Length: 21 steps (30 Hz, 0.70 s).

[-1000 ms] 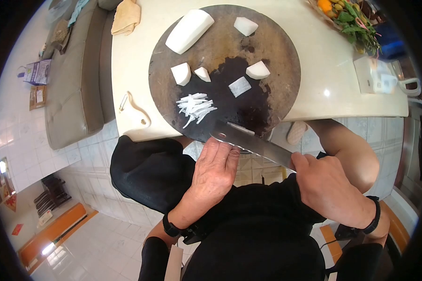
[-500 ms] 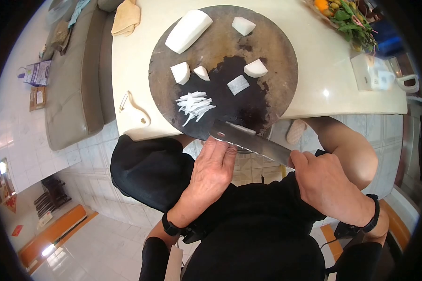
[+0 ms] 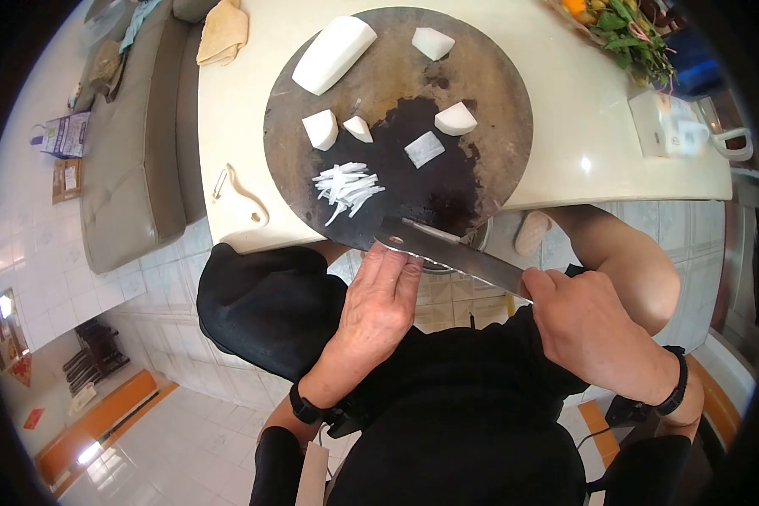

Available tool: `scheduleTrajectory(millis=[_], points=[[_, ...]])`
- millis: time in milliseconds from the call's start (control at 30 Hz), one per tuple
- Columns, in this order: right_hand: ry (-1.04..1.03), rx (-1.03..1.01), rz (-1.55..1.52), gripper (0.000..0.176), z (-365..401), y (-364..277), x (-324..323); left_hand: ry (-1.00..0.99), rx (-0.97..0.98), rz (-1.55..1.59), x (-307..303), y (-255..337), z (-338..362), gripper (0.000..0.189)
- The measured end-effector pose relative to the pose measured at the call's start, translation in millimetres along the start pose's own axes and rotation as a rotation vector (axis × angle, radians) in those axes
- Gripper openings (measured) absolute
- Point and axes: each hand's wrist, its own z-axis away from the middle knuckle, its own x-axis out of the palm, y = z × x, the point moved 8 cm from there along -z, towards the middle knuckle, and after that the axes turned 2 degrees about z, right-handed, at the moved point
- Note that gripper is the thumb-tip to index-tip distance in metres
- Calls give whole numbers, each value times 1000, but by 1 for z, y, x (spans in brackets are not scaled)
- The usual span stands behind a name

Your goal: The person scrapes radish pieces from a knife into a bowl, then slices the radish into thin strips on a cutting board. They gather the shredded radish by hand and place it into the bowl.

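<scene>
My right hand [image 3: 586, 325] is wrapped round the handle of a broad knife [image 3: 455, 257], whose blade points left over the near edge of a round board [image 3: 506, 101]. My left hand [image 3: 378, 308] lies against the blade's near side, fingers together; what its fingertips touch is hidden. Just beyond the blade lies a thin white slice [image 3: 430, 230]. A pile of white strips [image 3: 346, 187] sits at the board's left. Behind are a large peeled white piece [image 3: 335, 55], a flat square slice [image 3: 424, 149] and several smaller chunks, one of them [image 3: 455, 119] at the right.
A white peeler [image 3: 243, 202] lies on the table [image 3: 616, 181] left of the board. A yellow cloth [image 3: 223, 32] is at the back left. Greens [image 3: 624, 34], a clear box [image 3: 656, 125] and a mug [image 3: 731, 143] stand at the right.
The view has shifted slightly. The thin slice beyond the blade shows a little more clearly; both hands and the knife hold nearly the same place.
</scene>
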Motion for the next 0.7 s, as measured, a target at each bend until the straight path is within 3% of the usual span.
scheduleTrajectory(millis=[133,200,333,533,700], points=[[30,-2,35,19,-8,-2,4,-19,-20,0,-1,0,1,23],[49,0,35,18,-13,2,10,-13,107,-104,-2,9,2,22],[101,-25,-26,19,-5,5,2,54,130,-132,-7,16,-2,23],[-11,-9,10,18,2,2,0,33,78,-44,-5,8,1,24],[48,-35,26,18,-12,-2,7,-27,92,-76,0,6,5,35]])
